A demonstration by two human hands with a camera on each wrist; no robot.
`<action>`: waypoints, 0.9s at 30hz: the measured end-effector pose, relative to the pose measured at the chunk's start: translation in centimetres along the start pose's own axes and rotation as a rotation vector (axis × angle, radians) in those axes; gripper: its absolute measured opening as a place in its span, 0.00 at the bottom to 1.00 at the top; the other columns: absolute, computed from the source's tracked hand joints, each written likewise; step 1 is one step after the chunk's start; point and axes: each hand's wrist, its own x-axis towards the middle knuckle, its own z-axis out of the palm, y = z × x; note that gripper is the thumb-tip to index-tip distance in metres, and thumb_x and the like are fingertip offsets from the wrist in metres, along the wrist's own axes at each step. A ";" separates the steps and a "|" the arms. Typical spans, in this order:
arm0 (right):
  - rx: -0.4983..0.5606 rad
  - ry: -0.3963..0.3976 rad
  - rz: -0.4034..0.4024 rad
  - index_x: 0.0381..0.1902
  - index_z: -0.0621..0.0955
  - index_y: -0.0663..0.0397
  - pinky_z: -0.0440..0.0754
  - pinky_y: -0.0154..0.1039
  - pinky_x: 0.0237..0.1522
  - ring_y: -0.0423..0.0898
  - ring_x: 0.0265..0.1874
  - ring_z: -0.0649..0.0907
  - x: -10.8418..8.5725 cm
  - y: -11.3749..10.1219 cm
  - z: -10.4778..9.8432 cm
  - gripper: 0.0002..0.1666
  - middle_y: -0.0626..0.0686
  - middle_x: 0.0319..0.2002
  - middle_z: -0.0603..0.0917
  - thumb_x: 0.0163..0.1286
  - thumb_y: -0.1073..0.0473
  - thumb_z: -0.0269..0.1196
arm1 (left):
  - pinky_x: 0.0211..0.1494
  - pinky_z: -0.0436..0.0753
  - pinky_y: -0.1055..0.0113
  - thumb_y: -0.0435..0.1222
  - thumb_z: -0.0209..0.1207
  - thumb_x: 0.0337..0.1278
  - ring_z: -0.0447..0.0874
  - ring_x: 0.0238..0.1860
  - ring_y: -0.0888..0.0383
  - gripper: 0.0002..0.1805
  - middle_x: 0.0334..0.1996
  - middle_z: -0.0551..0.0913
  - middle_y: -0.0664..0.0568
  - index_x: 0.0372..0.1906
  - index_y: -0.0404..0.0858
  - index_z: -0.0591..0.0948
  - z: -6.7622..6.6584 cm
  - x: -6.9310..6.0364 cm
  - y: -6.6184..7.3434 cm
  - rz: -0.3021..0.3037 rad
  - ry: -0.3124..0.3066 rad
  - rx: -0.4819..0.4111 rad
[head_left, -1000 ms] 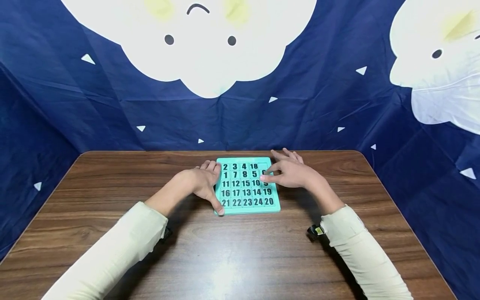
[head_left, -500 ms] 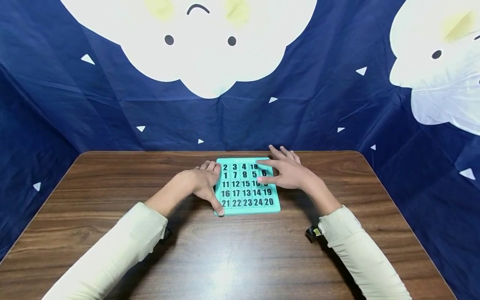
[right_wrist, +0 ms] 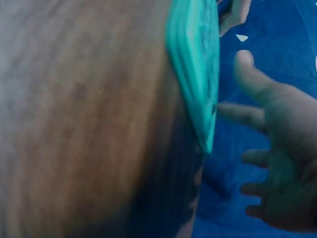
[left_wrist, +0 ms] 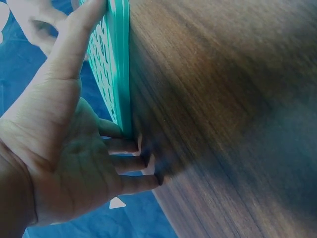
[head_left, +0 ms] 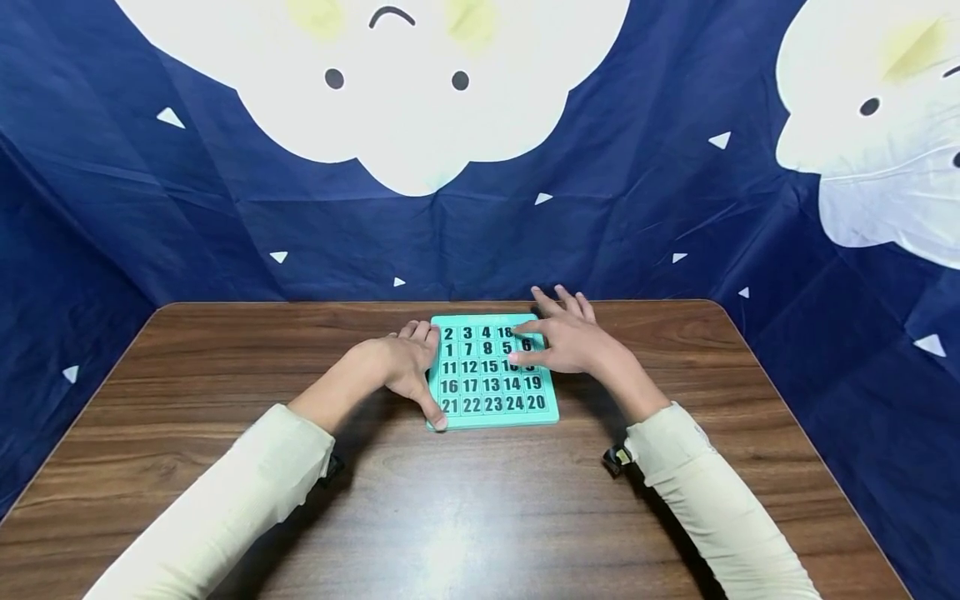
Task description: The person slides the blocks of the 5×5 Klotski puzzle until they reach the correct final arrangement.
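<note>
A turquoise sliding number puzzle (head_left: 491, 385) lies flat on the table, its tiles carrying black numerals. My left hand (head_left: 408, 367) rests along its left side, with the thumb by the near left corner and the other fingers extended by the upper left edge. Over the puzzle's right part reaches my right hand (head_left: 570, 343), fingers spread. Its index fingertip is beside the 18 tile (head_left: 505, 332), over the top right slot; whether it touches cannot be told. The thumb tip partly covers the 10 tile. In the right wrist view, the puzzle's edge (right_wrist: 190, 64) is blurred.
The brown wooden table (head_left: 420, 517) extends around the puzzle. Behind its far edge hangs a dark blue cloth (head_left: 225, 225) with white clouds and small triangles. A small black device (head_left: 617, 460) sits at the right wrist.
My right index finger and thumb have parted, and the index finger has moved left and up toward the 18 tile. The top right slot, seen bare earlier, is now covered. My left hand stays put.
</note>
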 end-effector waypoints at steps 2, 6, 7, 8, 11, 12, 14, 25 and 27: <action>0.020 0.000 -0.026 0.85 0.75 0.26 0.32 0.74 0.91 0.70 0.94 0.38 0.3 -0.1 0.3 0.44 0.56 0.95 0.41 0.79 0.22 0.62 | 0.96 0.47 0.34 0.77 0.80 0.40 0.32 0.95 0.33 0.93 0.93 0.35 0.32 0.93 0.30 0.35 0.0 0.0 0.0 0.004 -0.005 -0.003; -0.003 -0.025 -0.012 0.87 0.72 0.23 0.32 0.76 0.91 0.71 0.93 0.38 0.5 -0.5 0.3 0.45 0.58 0.95 0.42 0.79 0.20 0.61 | 0.96 0.47 0.33 0.77 0.80 0.41 0.32 0.95 0.33 0.93 0.93 0.35 0.31 0.93 0.30 0.36 0.0 0.0 0.1 0.011 0.003 -0.006; -0.020 -0.033 0.001 0.87 0.72 0.22 0.32 0.76 0.91 0.71 0.93 0.37 0.5 -0.6 0.2 0.44 0.58 0.95 0.42 0.79 0.20 0.61 | 0.96 0.47 0.33 0.77 0.80 0.41 0.32 0.95 0.33 0.93 0.93 0.35 0.32 0.93 0.31 0.35 0.0 0.0 0.1 0.009 0.003 -0.006; -0.043 -0.039 0.014 0.87 0.71 0.21 0.32 0.76 0.91 0.71 0.93 0.37 0.4 -0.6 0.1 0.44 0.58 0.95 0.42 0.79 0.20 0.61 | 0.95 0.47 0.33 0.77 0.80 0.40 0.31 0.95 0.32 0.93 0.93 0.35 0.31 0.93 0.30 0.35 0.0 -0.1 0.1 0.009 0.005 -0.006; -0.103 -0.048 0.032 0.87 0.70 0.20 0.31 0.75 0.91 0.71 0.93 0.36 0.2 -0.8 0.0 0.44 0.57 0.95 0.42 0.79 0.21 0.61 | 0.95 0.48 0.32 0.77 0.80 0.40 0.31 0.95 0.32 0.93 0.93 0.35 0.31 0.93 0.30 0.36 0.0 -0.1 0.1 0.008 0.004 -0.005; -0.107 -0.043 0.028 0.87 0.71 0.21 0.31 0.75 0.91 0.70 0.93 0.36 0.2 -0.9 0.0 0.44 0.57 0.95 0.43 0.78 0.21 0.62 | 0.95 0.48 0.32 0.77 0.80 0.40 0.31 0.95 0.32 0.93 0.93 0.35 0.31 0.93 0.31 0.36 0.0 -0.1 0.1 0.008 0.002 -0.002; -0.102 -0.022 0.006 0.86 0.73 0.23 0.32 0.75 0.91 0.70 0.94 0.37 0.3 -1.0 0.1 0.44 0.57 0.95 0.43 0.78 0.21 0.62 | 0.95 0.48 0.33 0.77 0.80 0.40 0.32 0.95 0.32 0.93 0.93 0.35 0.31 0.93 0.31 0.36 0.0 0.0 0.1 0.010 0.000 0.001; -0.028 -0.045 -0.038 0.87 0.72 0.22 0.35 0.76 0.91 0.71 0.93 0.40 0.7 -0.7 0.9 0.43 0.56 0.95 0.46 0.80 0.21 0.61 | 0.96 0.47 0.34 0.77 0.80 0.40 0.31 0.95 0.32 0.94 0.93 0.34 0.31 0.93 0.31 0.35 0.0 0.3 0.2 -0.005 -0.008 0.007; -0.042 -0.052 -0.036 0.87 0.71 0.21 0.34 0.77 0.91 0.71 0.93 0.40 0.6 -0.7 0.9 0.44 0.57 0.95 0.46 0.80 0.20 0.60 | 0.96 0.47 0.35 0.77 0.80 0.39 0.32 0.95 0.32 0.94 0.93 0.35 0.31 0.93 0.31 0.35 0.0 0.2 0.1 -0.011 -0.006 0.014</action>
